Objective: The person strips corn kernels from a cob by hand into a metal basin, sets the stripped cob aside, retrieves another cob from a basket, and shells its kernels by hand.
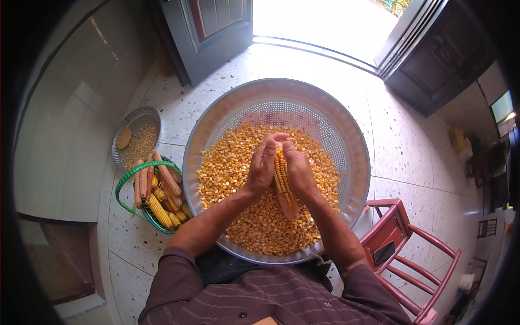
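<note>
Between my two hands, over the middle of a wide perforated metal basin (227,97), is a dried ear of corn (283,175). Rows of yellow kernels cover part of it, while a pale strip of bare cob shows at its near end. My left hand (263,164) wraps the ear from the left, its fingers curling over the far end. From the right, my right hand (300,167) presses against it with the thumb along the top. Loose corn kernels (231,162) lie thickly in the basin below both hands. The palms hide the ear's sides.
Left of the basin, a green-handled basket (162,229) holds bare cobs (167,175) and unshelled ears (159,211). Behind it sits a smaller metal tray (115,152) of pale grains. At right stands a red wooden chair (390,221) with a phone (384,253) on it. An open door (221,32) is ahead.
</note>
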{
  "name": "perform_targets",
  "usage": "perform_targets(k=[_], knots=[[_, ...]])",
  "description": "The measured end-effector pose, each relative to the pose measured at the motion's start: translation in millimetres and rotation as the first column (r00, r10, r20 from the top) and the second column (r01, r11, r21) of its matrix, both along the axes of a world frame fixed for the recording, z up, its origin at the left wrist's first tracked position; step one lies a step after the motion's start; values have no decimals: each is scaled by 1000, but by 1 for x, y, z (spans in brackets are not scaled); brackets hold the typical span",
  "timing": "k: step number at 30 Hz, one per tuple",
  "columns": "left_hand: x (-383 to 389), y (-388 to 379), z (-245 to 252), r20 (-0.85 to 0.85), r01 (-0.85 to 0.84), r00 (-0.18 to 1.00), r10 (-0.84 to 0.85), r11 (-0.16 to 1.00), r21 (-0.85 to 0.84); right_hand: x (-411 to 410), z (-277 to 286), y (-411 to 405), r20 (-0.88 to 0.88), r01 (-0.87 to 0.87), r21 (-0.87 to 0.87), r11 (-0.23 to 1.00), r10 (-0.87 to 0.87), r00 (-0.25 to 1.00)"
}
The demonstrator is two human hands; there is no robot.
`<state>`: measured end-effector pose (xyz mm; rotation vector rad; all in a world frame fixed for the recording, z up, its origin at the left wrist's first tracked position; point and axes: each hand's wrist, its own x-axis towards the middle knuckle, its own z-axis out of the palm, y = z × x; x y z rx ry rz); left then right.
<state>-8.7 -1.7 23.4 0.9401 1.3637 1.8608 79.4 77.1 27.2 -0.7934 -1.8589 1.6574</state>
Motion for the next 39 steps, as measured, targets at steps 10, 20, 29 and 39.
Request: perform_targets(k=[10,20,29,39], knots=[[0,-1,-1,-129,-78,988,83,996,40,11,-12,18,109,-147,-6,989,147,983],[-14,1,-14,278,-136,953,124,990,24,9,5,8,194,-336,104,936,312,930],[-11,3,-9,142,-158,978,153,987,20,10,-7,11,131,-273,15,962,269,954],[-26,7,-22,276,-259,932,233,964,60,12,12,8,292,-388,153,909,333,897]])
